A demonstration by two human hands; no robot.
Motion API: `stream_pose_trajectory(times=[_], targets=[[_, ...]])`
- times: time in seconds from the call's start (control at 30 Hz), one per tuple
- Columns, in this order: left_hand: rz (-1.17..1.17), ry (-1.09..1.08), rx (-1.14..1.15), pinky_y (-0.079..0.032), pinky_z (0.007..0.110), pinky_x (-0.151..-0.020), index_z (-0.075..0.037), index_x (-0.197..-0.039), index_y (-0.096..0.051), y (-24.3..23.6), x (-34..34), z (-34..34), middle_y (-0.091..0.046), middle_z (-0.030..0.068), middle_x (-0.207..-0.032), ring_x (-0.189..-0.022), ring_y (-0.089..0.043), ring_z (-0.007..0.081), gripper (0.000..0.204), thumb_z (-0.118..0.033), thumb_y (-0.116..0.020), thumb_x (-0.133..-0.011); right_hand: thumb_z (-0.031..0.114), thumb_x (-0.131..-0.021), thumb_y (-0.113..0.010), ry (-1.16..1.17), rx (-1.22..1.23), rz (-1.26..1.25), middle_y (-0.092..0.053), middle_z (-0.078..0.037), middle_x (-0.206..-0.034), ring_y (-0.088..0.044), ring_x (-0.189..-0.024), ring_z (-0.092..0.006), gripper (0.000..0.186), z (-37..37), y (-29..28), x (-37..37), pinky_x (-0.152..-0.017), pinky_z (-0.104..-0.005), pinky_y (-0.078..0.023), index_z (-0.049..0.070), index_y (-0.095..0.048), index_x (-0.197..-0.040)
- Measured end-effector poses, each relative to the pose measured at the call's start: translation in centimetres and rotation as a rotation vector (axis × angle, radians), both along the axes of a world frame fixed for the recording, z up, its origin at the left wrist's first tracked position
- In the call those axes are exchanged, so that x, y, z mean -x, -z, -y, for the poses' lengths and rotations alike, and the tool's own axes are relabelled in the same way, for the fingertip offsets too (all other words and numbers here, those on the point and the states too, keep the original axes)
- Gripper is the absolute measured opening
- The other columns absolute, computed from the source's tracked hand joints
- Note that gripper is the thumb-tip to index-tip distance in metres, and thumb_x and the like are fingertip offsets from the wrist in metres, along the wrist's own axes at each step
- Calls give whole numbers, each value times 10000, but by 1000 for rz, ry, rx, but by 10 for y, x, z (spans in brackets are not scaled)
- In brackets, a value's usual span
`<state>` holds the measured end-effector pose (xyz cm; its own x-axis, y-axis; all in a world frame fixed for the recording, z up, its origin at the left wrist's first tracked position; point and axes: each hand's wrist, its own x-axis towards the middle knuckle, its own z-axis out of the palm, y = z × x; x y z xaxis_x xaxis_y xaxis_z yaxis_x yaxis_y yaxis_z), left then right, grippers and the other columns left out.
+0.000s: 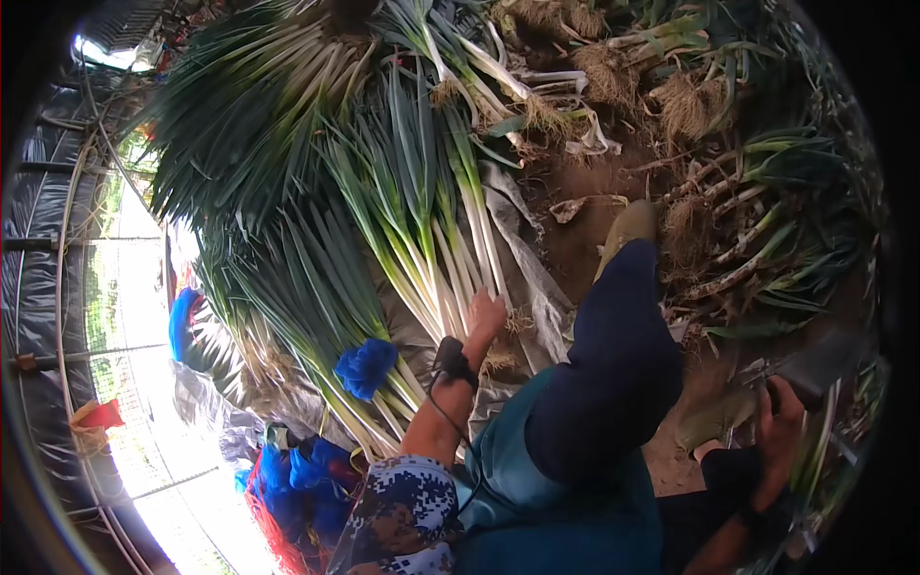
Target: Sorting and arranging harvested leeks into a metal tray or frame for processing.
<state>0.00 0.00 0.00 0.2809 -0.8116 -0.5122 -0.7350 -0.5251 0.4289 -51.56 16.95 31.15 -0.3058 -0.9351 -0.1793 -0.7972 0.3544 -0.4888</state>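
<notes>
Left hand (pixel 487 316) touching white ends of leeks (pixel 422 230); can't tell if pinching. Leeks lying left of bent leg (pixel 609 374). Right hand (pixel 784 417) curling; can't tell if gripping.

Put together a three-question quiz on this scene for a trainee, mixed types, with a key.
1. True or false: in the picture, the blue bundle lies to the left of the left hand.

2. Where is the left hand?
A) On the dark trouser leg
B) At the white ends of the middle stalks
C) Inside the red netting

3. Fill in the blank: the far-right stalks have shaggy brown ____ on them.

Key:
1. True
2. B
3. roots
</notes>
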Motion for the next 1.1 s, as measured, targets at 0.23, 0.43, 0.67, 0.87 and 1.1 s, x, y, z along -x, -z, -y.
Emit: stream_pose_trajectory(times=[0.23,0.43,0.67,0.87,1.1], targets=[[251,-130,-309,-500,466,-1020,93,-1243,-616,11,44,46,-651,282,-1261,-1238,-619,412,634,-325,-744,-784,24,-894,-678,-86,71,-17,-669,-220,-940,-654,-845,-420,187,9,7,-17,-738,-443,-507,-34,-637,-1068],[85,-262,8,-532,400,-628,82,-1035,-673,16,30,29,-701,191,-833,-758,-703,263,419,-204,-761,-741,9,-872,-689,-85,68,13,-668,-227,-953,-647,-867,-440,195,7,5,-23,-757,-450,-507,-34,-638,-1056],[-391,-118,122,-573,402,-632,79,-1092,-570,-134,-35,30,-701,164,-869,-762,-724,287,433,-128,-784,-777,8,-878,-688,-181,253,-18,-679,-224,-956,-664,-867,-423,174,16,-27,-35,-774,-440,-517,-39,-647,-1041],[410,230,435,-562,525,-717,20,-1102,-476,-180,-41,-28,-646,247,-1013,-861,-712,443,411,-183,-748,-870,19,-896,-689,-202,420,59,-684,-183,-893,-660,-774,-263,153,28,-82,-69,-715,-347,-513,-48,-654,-1029],[371,270,445,-567,495,-653,18,-1046,-503,-157,-39,-110,-646,239,-954,-780,-717,403,238,-154,-632,-943,46,-958,-654,-256,466,417,-663,-93,-818,-616,-674,-141,94,47,-130,-113,-618,-276,-497,-31,-663,-1012]])
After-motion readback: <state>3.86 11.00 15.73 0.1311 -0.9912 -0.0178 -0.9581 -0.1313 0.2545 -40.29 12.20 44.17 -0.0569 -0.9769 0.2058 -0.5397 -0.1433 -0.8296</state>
